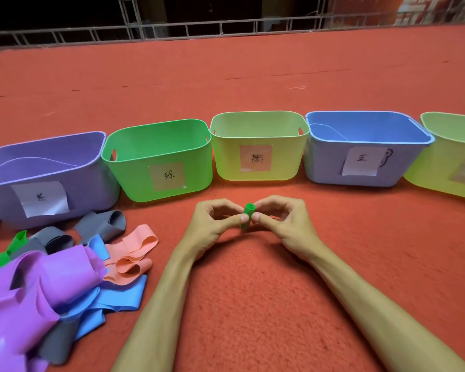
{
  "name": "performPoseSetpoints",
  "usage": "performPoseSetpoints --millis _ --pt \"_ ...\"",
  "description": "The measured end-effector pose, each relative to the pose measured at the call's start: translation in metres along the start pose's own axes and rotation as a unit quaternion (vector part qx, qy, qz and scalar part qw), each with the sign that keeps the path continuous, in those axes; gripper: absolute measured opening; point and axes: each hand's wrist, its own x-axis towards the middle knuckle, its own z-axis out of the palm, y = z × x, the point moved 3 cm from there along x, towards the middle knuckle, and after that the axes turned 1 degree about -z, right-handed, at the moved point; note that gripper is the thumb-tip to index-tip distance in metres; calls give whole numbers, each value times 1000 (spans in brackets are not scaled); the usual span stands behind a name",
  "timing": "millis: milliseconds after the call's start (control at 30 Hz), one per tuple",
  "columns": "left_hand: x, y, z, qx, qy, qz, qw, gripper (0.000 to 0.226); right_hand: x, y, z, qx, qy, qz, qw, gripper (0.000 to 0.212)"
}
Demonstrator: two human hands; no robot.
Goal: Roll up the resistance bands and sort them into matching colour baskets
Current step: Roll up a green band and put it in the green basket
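Observation:
A tightly rolled green band (248, 210) stands upright between my two hands over the red carpet. My left hand (215, 223) pinches it from the left, and my right hand (285, 220) pinches it from the right. Behind them runs a row of labelled baskets: purple (6, 194), green (134, 181), yellow-green (226, 165), blue (322, 167) and another yellow-green one (440, 167) cut off at the right edge. A pile of loose bands lies at the lower left: purple (32, 288), blue (118, 296), pink (134, 253), grey (102, 224) and green (16, 240).
Red carpet (253, 89) covers the floor in front of and behind the baskets. A metal railing (226, 28) runs along the far edge.

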Motion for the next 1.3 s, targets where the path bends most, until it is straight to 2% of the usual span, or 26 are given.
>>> performPoseSetpoints --millis 133,333,500,633,800,1000,1100,1233,1300 --pt "-2 2 0 -20 11 -8 1000 25 -2 -7 1 -19 13 -1 1000 15" --pt "-6 51 -20 21 29 62 997 8 16 -51 20 -30 31 -40 998 15" --pt "9 118 -87 76 76 85 991 8 82 -109 69 -43 -10 -79 996 8" --pt "39 154 -159 138 132 81 978 7 166 -140 120 -82 -65 -105 989 12" --pt "95 132 -227 313 155 -50 936 12 246 -104 172 -195 -137 -73 968 13" --pt "135 102 -246 432 143 -204 867 8 284 -65 205 -289 -194 -9 937 13" --pt "148 97 -245 495 142 -235 825 23 294 -57 217 -299 -224 25 927 13" --pt "150 101 -232 533 119 -257 797 13 297 -56 232 -345 -259 42 901 11" --pt "149 97 -230 551 112 -264 784 19 296 -52 239 -366 -273 48 888 13"
